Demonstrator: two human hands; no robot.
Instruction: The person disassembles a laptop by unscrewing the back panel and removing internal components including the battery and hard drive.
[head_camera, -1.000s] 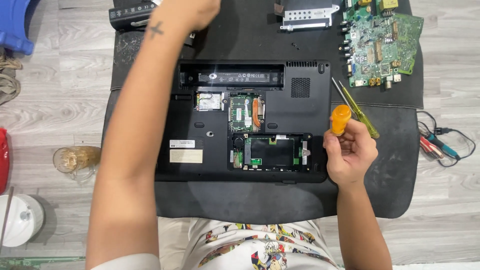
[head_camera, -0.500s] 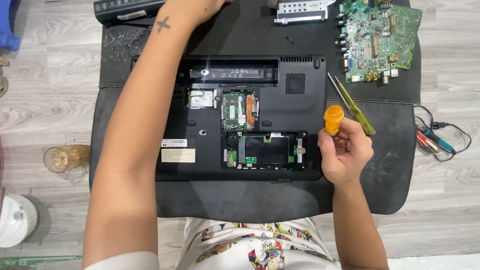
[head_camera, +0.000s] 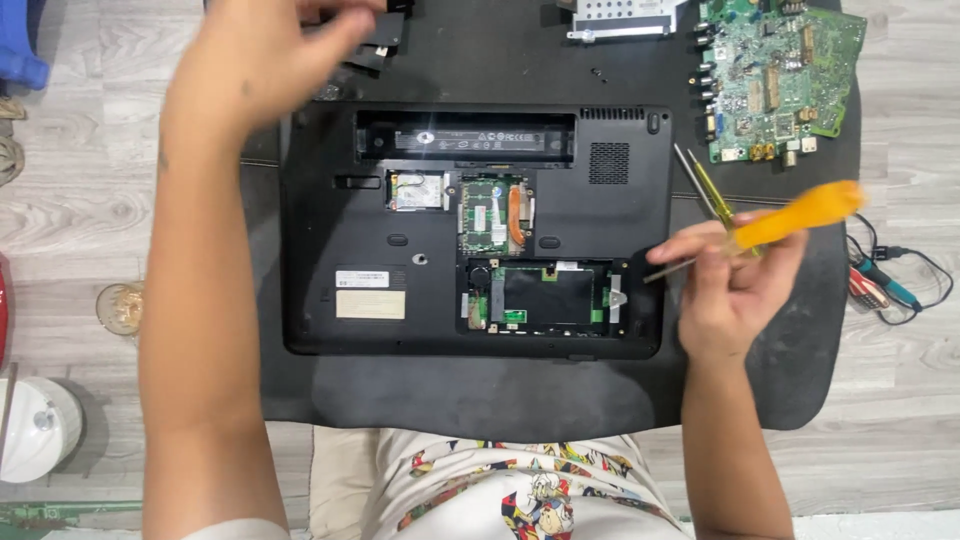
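A black laptop (head_camera: 480, 230) lies upside down in the middle of a dark work mat (head_camera: 500, 390), its base panels off. Three bays stand open: a long, shallow battery bay along the far edge, a middle bay showing a green memory module with a copper heat pipe beside it, and a wider bay near the front edge with a black drive area framed by green board. A small silver wireless card sits left of the middle bay, and a pale label is stuck on the lower left of the base.

The right hand (head_camera: 735, 290) is closed around an orange-handled screwdriver (head_camera: 770, 228), fingers wrapped on the handle; the shaft tip points toward the laptop's right edge, just beside the front bay. A second, yellow-green screwdriver (head_camera: 700, 180) lies on the mat under it. The left hand (head_camera: 260, 70), blurred, is raised over the laptop's far left corner; whether it grips anything I cannot tell.

Beyond the far right corner lie a green circuit board (head_camera: 780, 75) and a metal drive bracket (head_camera: 625, 18). The mat shows bare space in front of the laptop and along its right side. A glass (head_camera: 122, 308) stands on the floor to the left.
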